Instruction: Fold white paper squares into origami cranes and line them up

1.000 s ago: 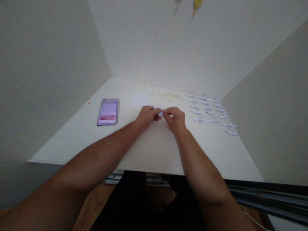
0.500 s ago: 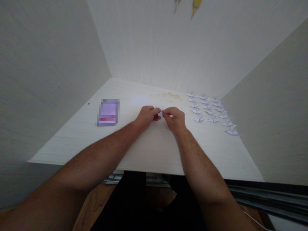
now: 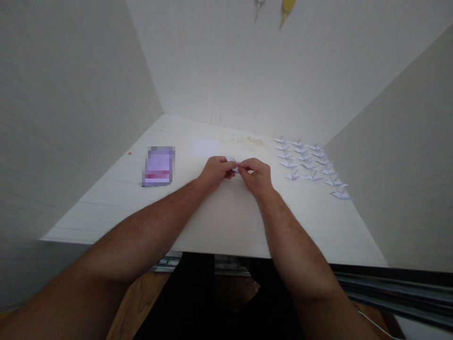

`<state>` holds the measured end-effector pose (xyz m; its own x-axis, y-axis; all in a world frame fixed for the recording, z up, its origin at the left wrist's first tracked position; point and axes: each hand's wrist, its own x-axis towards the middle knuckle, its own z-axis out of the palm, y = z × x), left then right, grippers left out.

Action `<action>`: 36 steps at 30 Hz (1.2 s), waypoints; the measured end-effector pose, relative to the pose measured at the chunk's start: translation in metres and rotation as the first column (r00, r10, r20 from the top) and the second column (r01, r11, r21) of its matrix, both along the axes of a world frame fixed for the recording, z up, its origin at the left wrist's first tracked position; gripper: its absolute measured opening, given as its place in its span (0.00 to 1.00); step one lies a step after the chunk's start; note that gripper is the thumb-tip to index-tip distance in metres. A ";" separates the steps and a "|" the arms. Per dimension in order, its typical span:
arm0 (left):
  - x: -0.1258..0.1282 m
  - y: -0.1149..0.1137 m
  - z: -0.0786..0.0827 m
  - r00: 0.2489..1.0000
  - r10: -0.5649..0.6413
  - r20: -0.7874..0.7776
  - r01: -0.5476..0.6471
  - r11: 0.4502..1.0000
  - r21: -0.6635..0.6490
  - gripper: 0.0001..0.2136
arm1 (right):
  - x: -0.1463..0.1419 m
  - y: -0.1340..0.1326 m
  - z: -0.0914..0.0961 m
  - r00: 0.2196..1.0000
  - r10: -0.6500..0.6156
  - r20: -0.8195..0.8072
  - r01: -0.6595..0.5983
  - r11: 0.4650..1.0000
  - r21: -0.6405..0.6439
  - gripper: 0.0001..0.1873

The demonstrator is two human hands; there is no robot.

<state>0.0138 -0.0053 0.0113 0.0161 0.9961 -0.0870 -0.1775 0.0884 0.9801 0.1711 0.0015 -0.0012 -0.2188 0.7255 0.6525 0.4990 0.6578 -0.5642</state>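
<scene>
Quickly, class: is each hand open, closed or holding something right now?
Left hand: closed, holding the small white paper.
Right hand: closed, pinching the same paper.

The sole view comes from a camera on the person's head, above and behind the white tabletop (image 3: 219, 217), facing forward and steeply down, with the person's left hand (image 3: 216, 171) and right hand (image 3: 257, 175) near its centre. It sits close enough for the bare forearms (image 3: 299, 236) to loom large at the lower corners, and its wide reach takes in the back wall (image 3: 226, 61), both side walls (image 3: 406, 127), the black-clad legs (image 3: 168, 302) and the wooden floor (image 3: 138, 297) below.
</scene>
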 end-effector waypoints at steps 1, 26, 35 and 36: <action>0.000 0.000 0.000 1.000 0.000 -0.005 0.000 1.000 0.005 0.07 | 0.000 0.000 0.000 1.000 -0.006 -0.007 0.006 1.000 -0.018 0.06; -0.004 -0.009 0.010 0.931 0.039 -0.363 0.047 0.973 0.225 0.06 | -0.009 -0.004 0.015 0.958 -0.105 -0.268 -0.075 0.806 -0.587 0.11; -0.003 -0.012 0.017 0.922 0.053 -0.385 0.017 0.984 0.178 0.06 | -0.011 -0.002 0.009 0.971 -0.099 -0.218 -0.037 0.838 -0.544 0.10; -0.003 -0.012 0.016 0.923 0.053 -0.381 0.015 0.985 0.174 0.06 | -0.011 -0.003 0.009 0.971 -0.104 -0.213 -0.028 0.841 -0.541 0.10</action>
<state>0.0111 -0.0177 0.0277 -0.0035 0.9961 0.0881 0.2139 -0.0853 0.9731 0.1598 -0.0013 0.0078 -0.0797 0.9794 0.1854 0.3332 0.2014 -0.9211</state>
